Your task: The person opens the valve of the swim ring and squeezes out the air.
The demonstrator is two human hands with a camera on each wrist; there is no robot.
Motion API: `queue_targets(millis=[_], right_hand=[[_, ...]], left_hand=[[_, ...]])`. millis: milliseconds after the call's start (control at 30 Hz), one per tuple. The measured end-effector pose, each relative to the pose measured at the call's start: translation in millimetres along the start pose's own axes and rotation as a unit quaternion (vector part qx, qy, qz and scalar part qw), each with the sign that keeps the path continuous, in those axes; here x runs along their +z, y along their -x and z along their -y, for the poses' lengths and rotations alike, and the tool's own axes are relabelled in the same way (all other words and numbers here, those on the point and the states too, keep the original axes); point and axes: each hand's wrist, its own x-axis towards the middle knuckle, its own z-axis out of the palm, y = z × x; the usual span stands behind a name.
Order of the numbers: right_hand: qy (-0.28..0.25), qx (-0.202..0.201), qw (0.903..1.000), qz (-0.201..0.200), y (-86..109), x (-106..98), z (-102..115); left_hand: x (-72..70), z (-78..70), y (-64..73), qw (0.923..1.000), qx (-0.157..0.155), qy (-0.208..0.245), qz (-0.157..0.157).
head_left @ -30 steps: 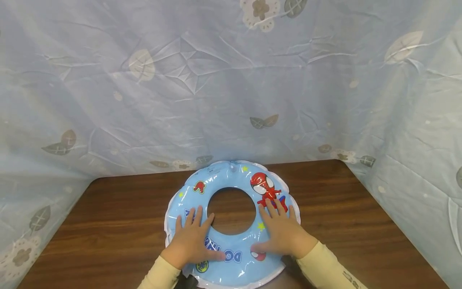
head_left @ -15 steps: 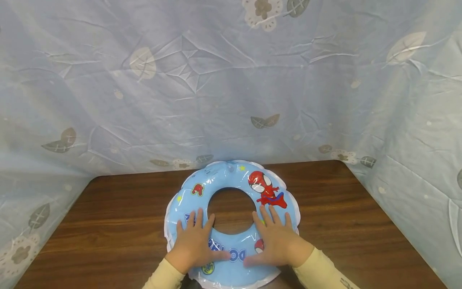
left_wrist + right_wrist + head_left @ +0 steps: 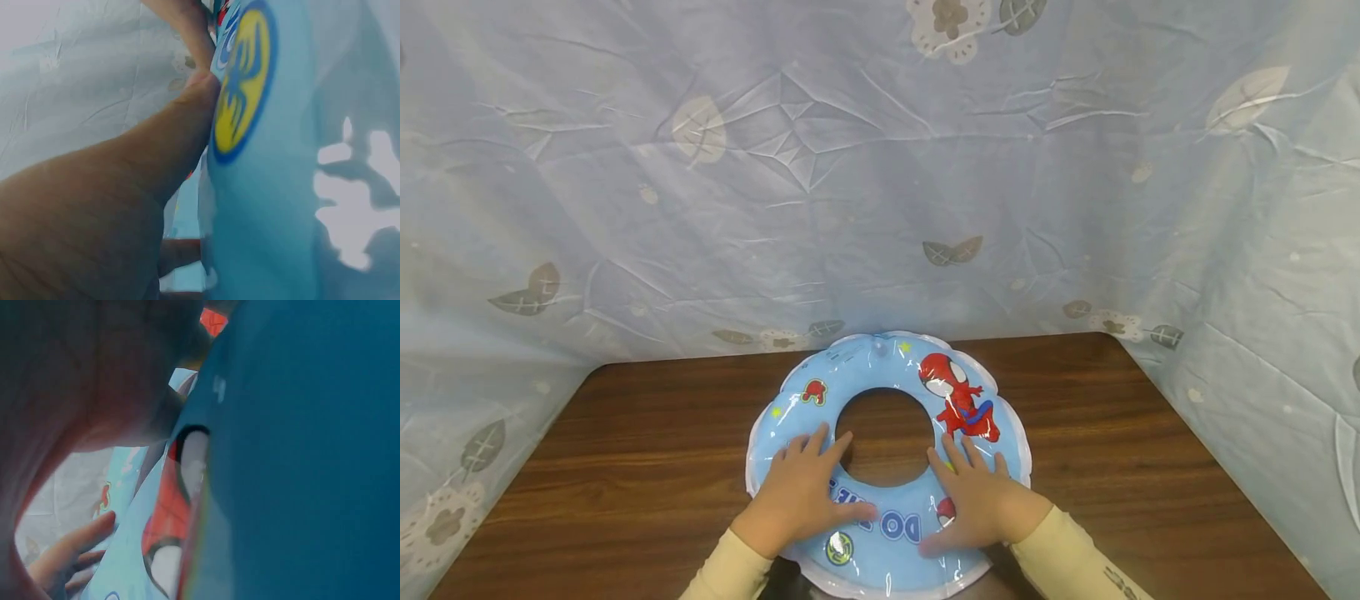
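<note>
A light-blue inflatable swim ring (image 3: 880, 568) with cartoon prints lies on the wooden table. On its near left part rests the left hand (image 3: 805, 496), fingers spread and thumb pointing inward. The right hand (image 3: 981, 504) lies on the near right part, its fingers also spread, below the red cartoon figure. In the left wrist view, the left thumb (image 3: 150, 140) touches the ring beside a yellow and blue round print. In the right wrist view, the right hand (image 3: 94, 375) is dark and close, with the ring (image 3: 300, 456) filling the right side; its fingertips are hidden.
The brown wooden table (image 3: 625, 467) extends to both sides of the ring. A pale blue curtain (image 3: 820, 208) with leaf and flower prints hangs behind it and along both sides. The ring's far edge lies near the table's back edge.
The ring has turned slightly back and forth and now sits a little further right. The right hand has moved nearer and inward; the left fingers have bent somewhat.
</note>
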Motion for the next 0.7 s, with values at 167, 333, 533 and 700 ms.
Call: queue_targets(millis=[167,333,533,700], right_hand=[[-0.009,0.007,0.9999,0.010,-2.2,0,-1],[-0.018,0.006,0.9998,0.009,-3.1,-1,-4],[-0.018,0.011,0.9998,0.007,-5.4,-2,-6],[-0.007,0.013,0.9998,0.012,-6.2,-3,-7]], left_hand=[[1.2,5.8,-3.2,0.9997,0.017,-0.014,-0.014],[2.3,11.8,-4.6,0.9998,0.019,-0.002,-0.007],[1.4,14.9,-5.2,0.9997,0.018,0.002,0.018],[4.6,13.7,-5.0,0.9991,0.016,-0.003,0.038]])
